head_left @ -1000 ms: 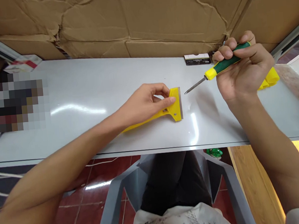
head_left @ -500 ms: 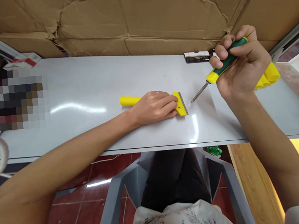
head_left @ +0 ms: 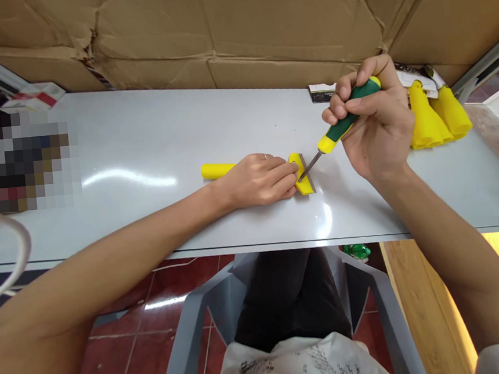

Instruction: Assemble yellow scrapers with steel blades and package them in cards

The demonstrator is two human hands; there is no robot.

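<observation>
A yellow scraper (head_left: 218,170) lies flat on the white table, its metal blade edge facing right. My left hand (head_left: 260,180) is closed over its middle, pressing it down; the grip end and the head stick out on either side. In my right hand (head_left: 374,118) is a screwdriver (head_left: 344,125) with a green and yellow handle, tilted with its shaft pointing down and left. Its tip is at the scraper head, at or just over the screw there; whether it sits in the screw slot I cannot tell.
Yellow tapered sleeves (head_left: 422,119) lie at the right of the white table (head_left: 140,138). A small black and white box (head_left: 322,93) sits at the back, against the cardboard (head_left: 262,29). At the back left is a red and white box (head_left: 34,96); a blurred patch hides things below it.
My right hand has moved left with the screwdriver, bringing its tip from beside the blade onto the scraper head. My left hand stays in place on the scraper.
</observation>
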